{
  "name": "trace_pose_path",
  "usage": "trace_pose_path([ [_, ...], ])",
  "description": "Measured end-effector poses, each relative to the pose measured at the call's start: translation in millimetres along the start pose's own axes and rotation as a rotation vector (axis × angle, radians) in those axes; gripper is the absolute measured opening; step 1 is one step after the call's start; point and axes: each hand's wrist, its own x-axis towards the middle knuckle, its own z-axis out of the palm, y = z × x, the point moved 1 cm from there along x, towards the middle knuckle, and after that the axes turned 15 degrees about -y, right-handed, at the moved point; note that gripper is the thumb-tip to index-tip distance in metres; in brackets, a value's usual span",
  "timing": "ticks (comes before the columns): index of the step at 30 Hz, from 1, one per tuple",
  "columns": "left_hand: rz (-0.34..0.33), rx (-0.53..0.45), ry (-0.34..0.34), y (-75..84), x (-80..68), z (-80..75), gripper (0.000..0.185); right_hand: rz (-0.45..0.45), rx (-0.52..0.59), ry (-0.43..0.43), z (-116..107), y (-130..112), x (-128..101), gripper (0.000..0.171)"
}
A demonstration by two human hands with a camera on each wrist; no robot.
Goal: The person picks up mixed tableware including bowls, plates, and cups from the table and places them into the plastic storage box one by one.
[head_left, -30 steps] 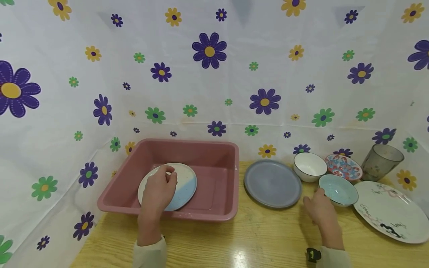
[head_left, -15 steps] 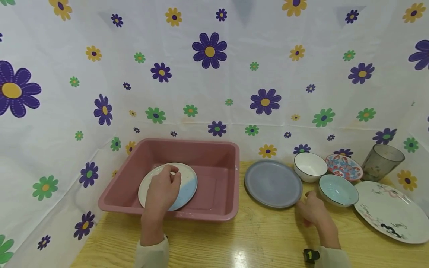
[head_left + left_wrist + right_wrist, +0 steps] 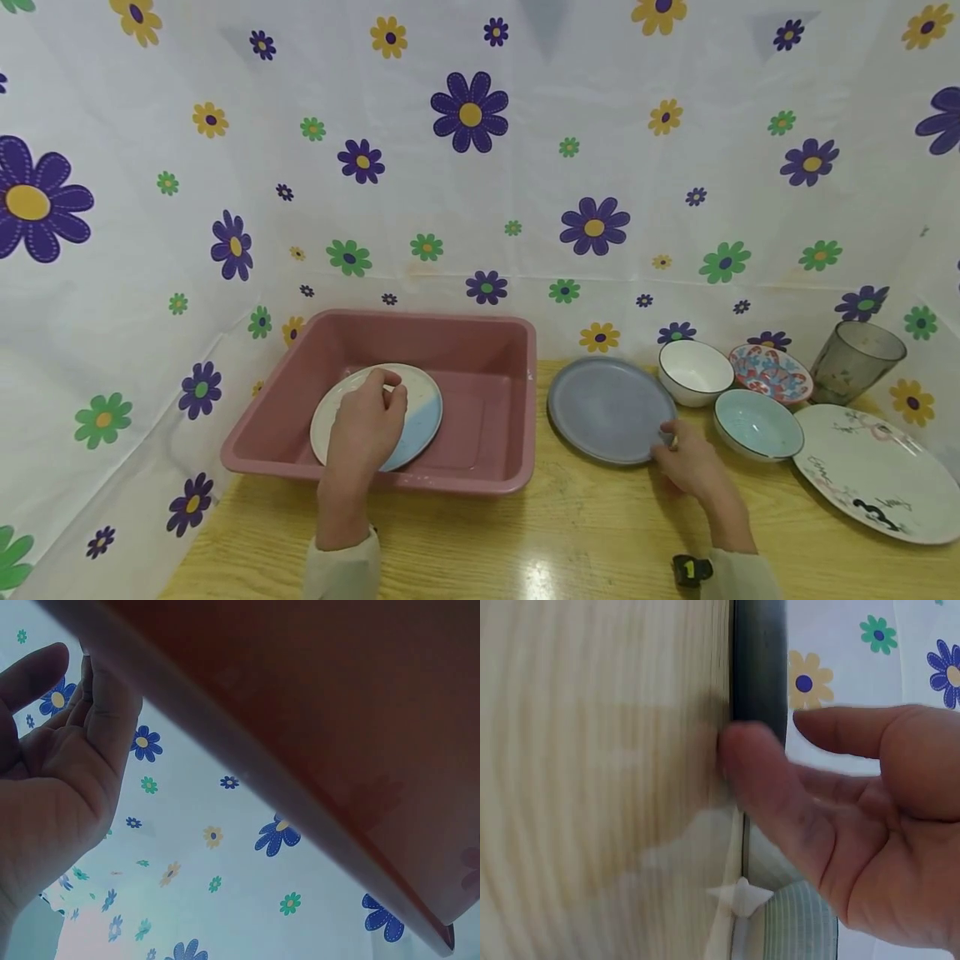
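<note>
In the head view my left hand (image 3: 366,423) hovers over a cream and blue plate (image 3: 422,423) in the pink basin (image 3: 487,400). Its fingers are loosely bent; the left wrist view shows nothing between this hand's thumb and fingers (image 3: 112,712). My right hand (image 3: 693,462) is at the near right rim of a flat grey plate (image 3: 611,408), which lies on the table. In the right wrist view the thumb (image 3: 840,729) stands just above the plate's edge (image 3: 761,667) and a fingertip (image 3: 746,750) is low beside it. Whether the thumb touches the rim is unclear.
Right of the grey plate stand a white bowl (image 3: 693,371), a patterned red and blue bowl (image 3: 768,373) and a pale turquoise bowl (image 3: 757,423). Farther right are a large decorated plate (image 3: 862,475) and a smoky glass (image 3: 855,367). A flowered sheet (image 3: 517,183) hangs behind the wooden table (image 3: 585,533).
My right hand has moved left, from beside the turquoise bowl to the grey plate's rim. The left hand has shifted only slightly to the right. The dishes stay where they were.
</note>
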Motion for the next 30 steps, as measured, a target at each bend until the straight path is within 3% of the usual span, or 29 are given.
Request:
trace_pose_path([
  [9, -0.007, 0.013, -0.004, 1.2, 1.5, -0.3, 0.029, -0.026, 0.106, 0.026, 5.2, -1.8, 4.4, 0.022],
  [14, -0.017, 0.015, -0.005, 0.5, 1.1, 0.2, 0.029, -0.014, 0.122, 0.055, 5.7, -0.6, 7.1, 0.018],
  [17, -0.027, 0.015, -0.007, 0.0, 0.8, 0.4, 0.029, 0.001, 0.179, 0.062, 5.8, 0.7, 9.8, 0.028],
  [23, -0.040, 0.015, -0.014, -0.8, 0.0, 0.1, 0.029, 0.012, 0.392, 0.042, 5.4, 5.6, 13.9, 0.072],
  [30, -0.045, 0.016, -0.025, -0.9, 0.0, -0.1, 0.030, -0.012, 0.478, 0.011, 5.9, 8.6, 14.2, 0.060],
])
